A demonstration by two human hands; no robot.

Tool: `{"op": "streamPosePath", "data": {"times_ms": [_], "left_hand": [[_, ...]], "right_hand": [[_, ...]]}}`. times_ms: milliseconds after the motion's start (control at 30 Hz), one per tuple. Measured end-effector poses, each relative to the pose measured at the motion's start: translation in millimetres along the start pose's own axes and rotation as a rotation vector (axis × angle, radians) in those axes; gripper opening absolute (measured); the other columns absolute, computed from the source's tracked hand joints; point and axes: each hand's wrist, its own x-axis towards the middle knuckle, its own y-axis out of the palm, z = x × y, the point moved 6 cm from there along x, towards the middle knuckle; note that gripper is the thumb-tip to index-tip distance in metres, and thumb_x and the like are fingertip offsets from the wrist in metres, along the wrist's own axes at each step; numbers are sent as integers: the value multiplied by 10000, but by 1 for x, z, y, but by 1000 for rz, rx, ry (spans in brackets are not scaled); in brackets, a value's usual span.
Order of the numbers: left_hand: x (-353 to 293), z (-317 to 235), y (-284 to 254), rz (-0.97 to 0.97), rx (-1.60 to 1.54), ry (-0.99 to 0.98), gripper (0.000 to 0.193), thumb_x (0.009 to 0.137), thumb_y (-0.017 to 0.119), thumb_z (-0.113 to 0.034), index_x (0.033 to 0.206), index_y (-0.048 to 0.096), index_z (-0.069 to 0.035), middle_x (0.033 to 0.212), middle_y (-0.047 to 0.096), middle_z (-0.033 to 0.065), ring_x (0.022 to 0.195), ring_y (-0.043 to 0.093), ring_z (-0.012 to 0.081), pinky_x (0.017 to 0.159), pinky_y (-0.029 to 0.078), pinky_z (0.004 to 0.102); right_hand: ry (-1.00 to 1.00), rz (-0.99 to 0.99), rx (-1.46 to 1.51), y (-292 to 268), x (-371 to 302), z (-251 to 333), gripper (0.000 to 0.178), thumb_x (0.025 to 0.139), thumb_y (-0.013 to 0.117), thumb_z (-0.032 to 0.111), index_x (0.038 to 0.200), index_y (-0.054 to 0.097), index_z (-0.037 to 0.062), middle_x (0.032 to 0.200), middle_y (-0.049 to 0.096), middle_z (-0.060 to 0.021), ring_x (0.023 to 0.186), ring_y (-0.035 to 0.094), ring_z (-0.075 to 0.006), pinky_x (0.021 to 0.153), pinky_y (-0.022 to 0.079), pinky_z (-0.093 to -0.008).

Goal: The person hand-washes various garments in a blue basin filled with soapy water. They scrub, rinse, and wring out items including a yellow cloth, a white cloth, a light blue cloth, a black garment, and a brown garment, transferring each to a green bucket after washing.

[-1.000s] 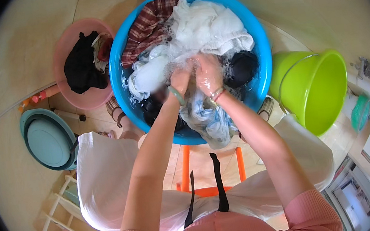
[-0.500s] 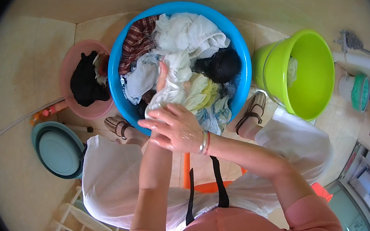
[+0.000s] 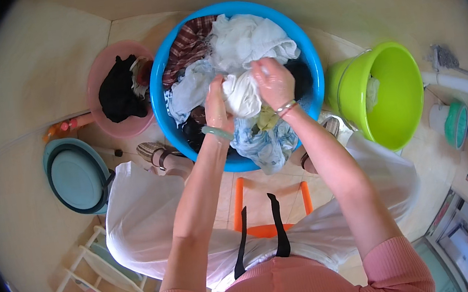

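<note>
A bunched white cloth [image 3: 241, 95] is gripped between my two hands above the blue tub [image 3: 320, 86]. My left hand [image 3: 217, 104], with a green bangle at its wrist, closes on the cloth's left side. Curled in against its right side is my right hand [image 3: 275, 84]; its fingertips are partly hidden. Around them lie wet clothes: a white garment [image 3: 253, 38] at the back, a dark red plaid piece [image 3: 192, 43], a pale grey-blue one [image 3: 192, 87], and a light blue patterned cloth [image 3: 266, 145] hanging over the near rim. Something black [image 3: 301, 82] is at the right.
At the left stand a pink basin [image 3: 97, 66] with dark clothes and a teal basin [image 3: 74, 177]. A lime green bucket [image 3: 396, 114] is at the right, near a pipe [image 3: 454, 79]. My knees flank the tub; an orange stool [image 3: 263, 231] is beneath me.
My hands have come apart from their crossed position over my left wrist. Both are now farther forward, on either side of the white cloth, which is gathered into a compact bunch.
</note>
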Motion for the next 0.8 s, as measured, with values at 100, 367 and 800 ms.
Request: {"op": "streamPosePath", "data": {"times_ms": [100, 367, 800], "left_hand": [[8, -17, -25, 133, 593, 369, 450, 851, 703, -441, 1164, 662, -119, 1067, 662, 110, 991, 629, 244, 901, 481, 350], [-13, 47, -25, 239, 1807, 503, 854, 886, 610, -476, 1555, 100, -329, 1525, 256, 282, 1454, 159, 424, 1117, 277, 507], [65, 91, -8, 708, 2089, -39, 525, 959, 472, -300, 1464, 401, -177, 1490, 352, 261, 1407, 321, 354, 1162, 249, 456]], "right_hand": [[194, 25, 306, -15, -13, -6, 168, 869, 681, 175, 946, 628, 35, 967, 585, -141, 869, 608, -341, 729, 497, -412], [-28, 301, -219, 29, -85, -39, 579, 759, 763, 222, 1260, 482, 153, 1268, 446, -140, 1081, 544, -372, 849, 465, -511], [44, 598, -243, 109, -104, -118, 594, 836, 627, 211, 1390, 438, 107, 1387, 416, -202, 1218, 477, -406, 1004, 442, -472]]}}
